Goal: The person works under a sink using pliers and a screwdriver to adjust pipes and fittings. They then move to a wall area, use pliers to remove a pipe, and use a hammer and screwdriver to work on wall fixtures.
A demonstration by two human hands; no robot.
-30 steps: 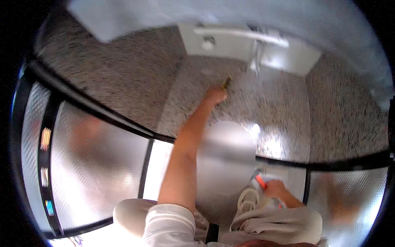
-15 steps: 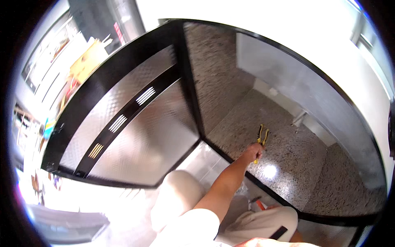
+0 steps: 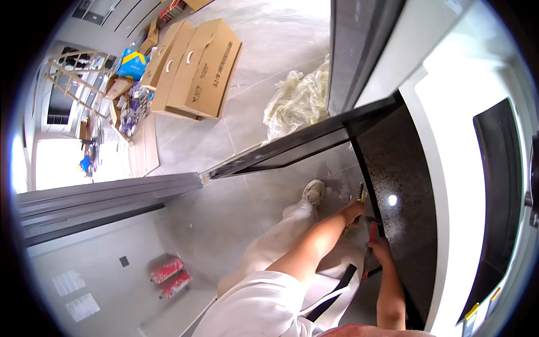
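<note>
My left hand is closed around yellow-and-black pliers, whose spread handles stick up past my fingers. They are beside the black frame edge of a dark, speckled opening. Just below and to the right, my right hand is closed on a red-handled tool. Its kind cannot be made out. Both hands are close together above my right leg, on the near side of the frame edge. A bright spot of light falls inside the opening.
The black-framed door stands open ahead. Beyond it are cardboard boxes and crumpled plastic sheeting. Two red-and-white cylinders lie at lower left. A white panel borders the opening at right. My shoe rests on the tiles.
My view has swung left, showing the room behind the door. My left hand has drawn the pliers back out of the opening. My right hand and the red-handled tool have come up beside it.
</note>
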